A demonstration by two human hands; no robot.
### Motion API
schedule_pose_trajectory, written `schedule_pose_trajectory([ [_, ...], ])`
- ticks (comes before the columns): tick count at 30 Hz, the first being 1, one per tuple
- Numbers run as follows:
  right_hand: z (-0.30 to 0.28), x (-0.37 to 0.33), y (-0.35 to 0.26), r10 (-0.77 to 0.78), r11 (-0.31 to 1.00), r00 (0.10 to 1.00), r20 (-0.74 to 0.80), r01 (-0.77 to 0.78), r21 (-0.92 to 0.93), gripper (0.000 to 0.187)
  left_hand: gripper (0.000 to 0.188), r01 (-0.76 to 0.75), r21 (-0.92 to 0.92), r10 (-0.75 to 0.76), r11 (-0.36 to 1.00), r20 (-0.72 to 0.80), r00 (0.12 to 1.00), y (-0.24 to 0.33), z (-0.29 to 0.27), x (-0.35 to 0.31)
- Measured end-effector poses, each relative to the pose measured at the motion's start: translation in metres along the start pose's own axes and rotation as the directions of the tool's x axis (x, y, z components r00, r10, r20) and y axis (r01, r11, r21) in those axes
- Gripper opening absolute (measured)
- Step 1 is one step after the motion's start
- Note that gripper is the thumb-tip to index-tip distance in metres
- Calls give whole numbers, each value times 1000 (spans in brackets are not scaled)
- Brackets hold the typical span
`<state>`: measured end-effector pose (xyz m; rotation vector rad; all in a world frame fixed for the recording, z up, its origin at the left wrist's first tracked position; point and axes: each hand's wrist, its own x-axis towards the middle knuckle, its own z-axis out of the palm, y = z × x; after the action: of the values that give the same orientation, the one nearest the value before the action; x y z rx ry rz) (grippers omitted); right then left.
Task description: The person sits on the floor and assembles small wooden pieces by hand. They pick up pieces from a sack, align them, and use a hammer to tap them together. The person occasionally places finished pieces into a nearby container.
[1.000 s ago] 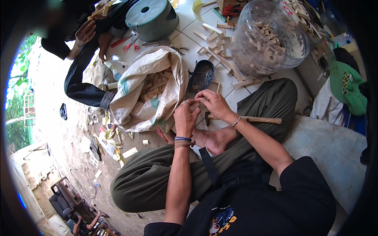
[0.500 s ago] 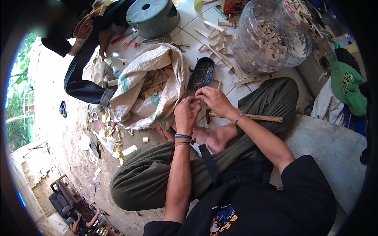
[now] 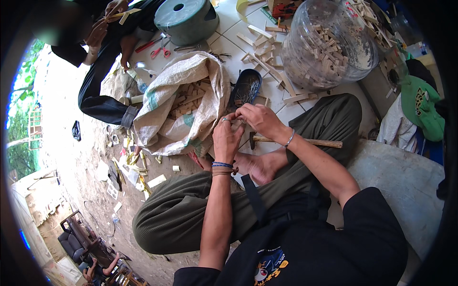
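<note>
Barely shifted, hands (image 3: 225,138) meet beside an oblong, dark-blue nail tray (image 3: 249,76)

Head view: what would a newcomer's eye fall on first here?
The left hand and right hand, held close together near the centre. Up and left of them gapes a pale woven sack of wood pieces. A clear tub holds more at the upper right, with a bright green cap farther right.
</note>
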<state>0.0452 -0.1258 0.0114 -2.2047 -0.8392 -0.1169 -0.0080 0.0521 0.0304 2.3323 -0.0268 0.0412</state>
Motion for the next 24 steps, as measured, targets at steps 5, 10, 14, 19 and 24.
schedule_pose_trajectory([
  [5, -1, 0, 0, -3, 999, 1000, 3, 3, -34, 13, 34, 121, -199, -142, 972, -93, 986, 4, 7, -5],
  [10, -4, 1, -4, -4, 999, 1000, -11, 3, -46, 10, 25, 253, -420, -308, 872, -66, 949, 4, 12, -4],
  [14, -9, 2, -7, 32, 999, 999, -15, -32, 19, 9, 21, 290, -432, -337, 854, -34, 941, 3, 11, -3],
  [19, -14, 2, -9, 73, 995, 997, 6, -73, 70, 11, 22, 288, -441, -330, 850, -18, 944, 2, 11, -4],
  [24, -15, -4, -13, 138, 981, 990, 4, -138, 135, 13, 21, 251, -365, -285, 897, -42, 958, -2, 15, -5],
])
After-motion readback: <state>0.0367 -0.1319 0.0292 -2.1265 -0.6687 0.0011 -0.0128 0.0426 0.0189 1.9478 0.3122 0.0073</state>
